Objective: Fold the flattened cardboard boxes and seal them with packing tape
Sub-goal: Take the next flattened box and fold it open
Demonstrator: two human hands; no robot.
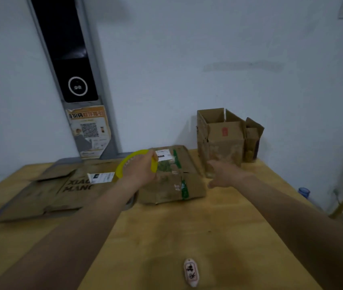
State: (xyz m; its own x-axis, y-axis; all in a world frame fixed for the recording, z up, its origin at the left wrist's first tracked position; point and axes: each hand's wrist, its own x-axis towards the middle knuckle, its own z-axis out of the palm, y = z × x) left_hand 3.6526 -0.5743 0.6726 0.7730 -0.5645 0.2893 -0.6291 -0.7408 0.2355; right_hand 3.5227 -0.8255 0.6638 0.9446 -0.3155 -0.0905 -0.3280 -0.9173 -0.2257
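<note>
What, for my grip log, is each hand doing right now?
Left hand: grips the yellow ring-shaped packing tape roll.
Right hand: open, holding nothing.

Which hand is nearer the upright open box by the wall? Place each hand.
Right. The right hand reaches open at the base of the upright box; the left hand, gripping the yellow tape roll, is off to the box's left.

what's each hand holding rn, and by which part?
Left hand grips the yellow tape roll by its rim, thumb over the right side. Right hand is open and holds nothing, near the upright box.
</note>
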